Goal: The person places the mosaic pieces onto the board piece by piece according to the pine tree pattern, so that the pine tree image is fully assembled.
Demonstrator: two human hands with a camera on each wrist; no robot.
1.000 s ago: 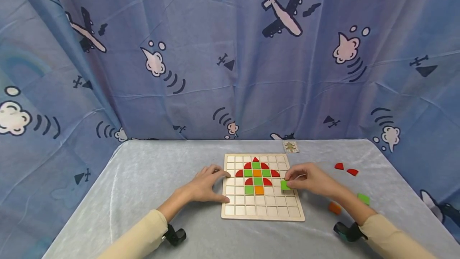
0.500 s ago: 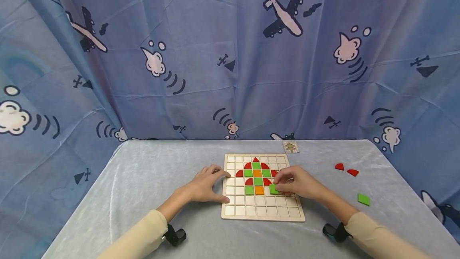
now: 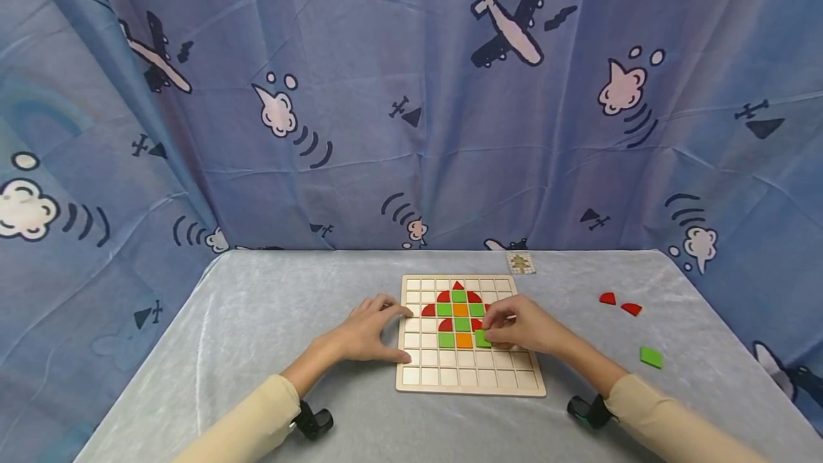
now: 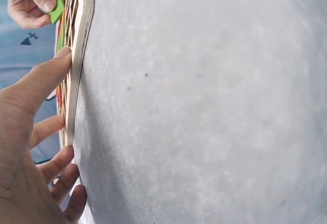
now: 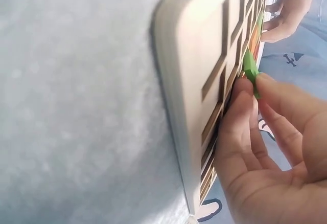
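Observation:
My right hand [image 3: 522,324] pinches a green square tile [image 3: 481,339] between thumb and fingers, over the gridded wooden board [image 3: 477,377]. The tile is tilted, right beside an orange square tile [image 3: 464,340] in the board, as the right wrist view also shows. My left hand [image 3: 365,331] rests at the board's left edge, thumb and fingers spread, thumb tip on the rim in the left wrist view. Red, green and orange pieces form a tree shape in the board, topped by a red triangle [image 3: 457,285]. My right fingers partly cover the red pieces on its right side.
On the grey cloth [image 3: 276,306] to the right lie two red quarter-round pieces, one a red piece [image 3: 631,309], and a loose green square [image 3: 651,356]. A small pattern card [image 3: 520,263] lies behind the board. A blue printed curtain [image 3: 360,127] hangs at the back.
My right hand has moved left across the board with the green tile, up to the orange tile. The loose orange piece on the cloth is now hidden under my right forearm. My left hand stays still.

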